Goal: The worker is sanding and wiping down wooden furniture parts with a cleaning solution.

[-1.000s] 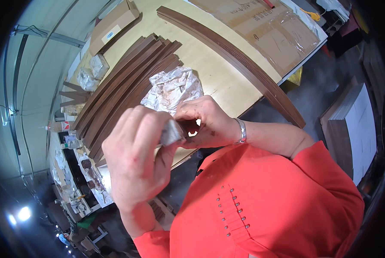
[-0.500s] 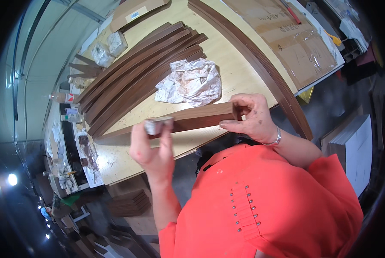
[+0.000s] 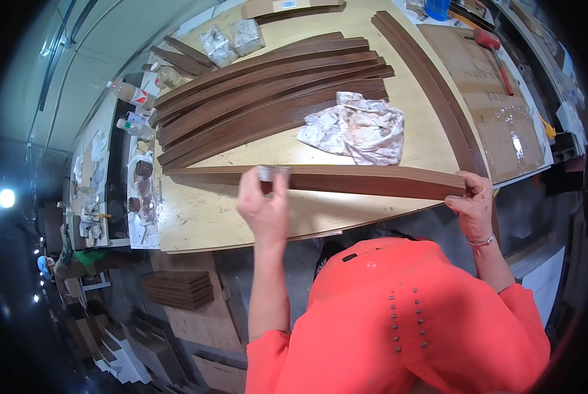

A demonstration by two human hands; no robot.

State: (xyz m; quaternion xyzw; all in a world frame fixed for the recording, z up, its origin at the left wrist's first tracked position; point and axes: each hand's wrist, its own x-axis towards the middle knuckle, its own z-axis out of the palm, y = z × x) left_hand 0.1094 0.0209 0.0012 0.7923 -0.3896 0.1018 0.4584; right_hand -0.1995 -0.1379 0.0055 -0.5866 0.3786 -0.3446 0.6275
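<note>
A long, gently curved brown wooden strip [image 3: 373, 181] lies across the near part of the table. My left hand [image 3: 266, 209] is closed on a small whitish pad [image 3: 272, 173], fingers and thumb straddling the strip left of its middle. The pad's exact kind is unclear, and its underside is hidden. At the strip's right end, my right hand [image 3: 474, 205] grips the tip between thumb and fingers. Just beyond the strip lies a crumpled, stained white rag [image 3: 366, 128]. A pile of similar curved strips [image 3: 268, 85] spreads behind it to the left.
Another long curved strip [image 3: 432, 79] runs along the table's right side. Beyond it are flattened cardboard [image 3: 484, 92] and a red mallet [image 3: 487, 41]. Plastic bottles [image 3: 133, 95] stand at the left edge. Two wrapped blocks [image 3: 247, 37] sit at the back. Stacked boards [image 3: 178, 289] are below the table.
My view has shifted, so the table appears farther right. My left hand with the pad is now farther along the strip from my right hand, which still holds the strip's right end.
</note>
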